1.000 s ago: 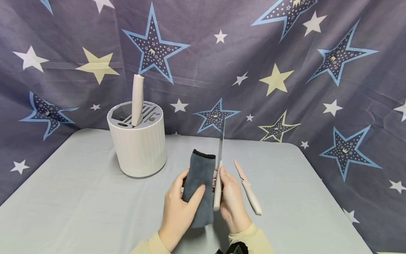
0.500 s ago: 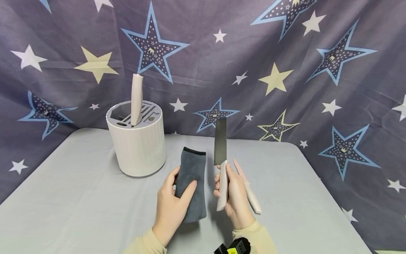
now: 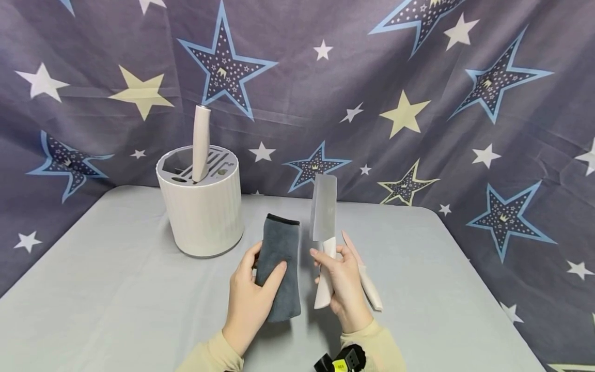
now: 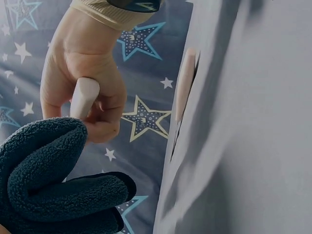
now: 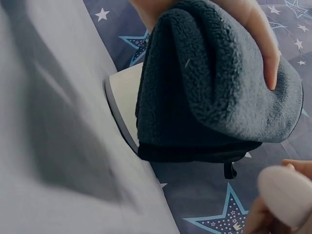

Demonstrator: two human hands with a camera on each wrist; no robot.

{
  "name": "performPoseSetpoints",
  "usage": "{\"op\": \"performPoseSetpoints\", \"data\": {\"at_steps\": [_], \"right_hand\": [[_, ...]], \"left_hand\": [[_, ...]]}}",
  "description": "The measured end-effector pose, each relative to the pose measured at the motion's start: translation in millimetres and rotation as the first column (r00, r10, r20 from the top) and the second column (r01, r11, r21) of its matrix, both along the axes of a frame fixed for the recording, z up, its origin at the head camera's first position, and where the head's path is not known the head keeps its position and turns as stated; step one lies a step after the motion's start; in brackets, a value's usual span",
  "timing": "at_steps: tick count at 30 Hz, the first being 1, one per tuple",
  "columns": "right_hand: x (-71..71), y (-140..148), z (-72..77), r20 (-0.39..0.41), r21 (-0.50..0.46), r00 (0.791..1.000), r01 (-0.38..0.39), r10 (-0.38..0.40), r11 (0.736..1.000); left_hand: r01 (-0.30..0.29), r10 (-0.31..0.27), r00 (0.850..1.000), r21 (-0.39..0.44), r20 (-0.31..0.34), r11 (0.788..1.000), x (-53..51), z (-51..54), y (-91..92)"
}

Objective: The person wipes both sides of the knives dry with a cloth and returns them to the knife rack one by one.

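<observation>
My left hand (image 3: 253, 297) grips a folded dark grey-blue towel (image 3: 280, 268) with black edging, thumb across its front. In the right wrist view the towel (image 5: 219, 73) shows its thick folds and a small hanging loop. Just right of the towel, my right hand (image 3: 344, 284) holds a cleaver (image 3: 325, 209) upright by its pale handle, broad blade pointing up and apart from the towel. The left wrist view shows the fingers of the right hand (image 4: 87, 73) curled round that handle (image 4: 84, 97). Behind the right hand a small knife (image 3: 369, 289) with a pinkish blade lies on the table.
A white ribbed knife block (image 3: 202, 222) stands at the back left of the table, with one pale-handled knife (image 3: 201, 144) upright in its grey slotted top. The grey-covered table (image 3: 116, 310) ends at a dark star-patterned cloth (image 3: 288, 67) hanging behind.
My hands have drawn apart, the towel going left. The cleaver, first edge-on beside the towel, has turned to show its broad side. My right thumb has shifted across the handle.
</observation>
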State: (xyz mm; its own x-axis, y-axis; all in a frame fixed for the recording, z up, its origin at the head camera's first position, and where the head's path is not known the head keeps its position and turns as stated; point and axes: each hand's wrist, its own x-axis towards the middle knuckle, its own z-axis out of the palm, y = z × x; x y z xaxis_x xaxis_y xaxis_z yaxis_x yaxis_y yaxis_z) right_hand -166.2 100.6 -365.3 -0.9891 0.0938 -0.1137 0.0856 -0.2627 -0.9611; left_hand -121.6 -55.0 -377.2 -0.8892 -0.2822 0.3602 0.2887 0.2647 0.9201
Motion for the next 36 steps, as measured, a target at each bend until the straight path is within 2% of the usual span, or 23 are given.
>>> {"op": "performPoseSetpoints", "data": {"at_steps": [13, 27, 36], "right_hand": [[-0.1, -2, -4.7, -0.046, 0.042, 0.998, 0.045, -0.043, 0.998], [5.7, -9, -7.2, -0.036, -0.068, 0.991, -0.132, 0.13, 0.989], [11.0, -13, -7.8, -0.02, -0.08, 0.978, -0.21, 0.209, 0.974]], "left_hand": [[0.005, -0.005, 1.0, 0.015, 0.001, 1.0, -1.5, -3.6, -1.2], [-0.015, 0.017, 0.999, -0.034, 0.036, 0.999, -4.3, -5.5, -3.0], [-0.008, 0.013, 0.998, -0.096, 0.053, 0.995, -5.7, -10.1, -4.0]]}}
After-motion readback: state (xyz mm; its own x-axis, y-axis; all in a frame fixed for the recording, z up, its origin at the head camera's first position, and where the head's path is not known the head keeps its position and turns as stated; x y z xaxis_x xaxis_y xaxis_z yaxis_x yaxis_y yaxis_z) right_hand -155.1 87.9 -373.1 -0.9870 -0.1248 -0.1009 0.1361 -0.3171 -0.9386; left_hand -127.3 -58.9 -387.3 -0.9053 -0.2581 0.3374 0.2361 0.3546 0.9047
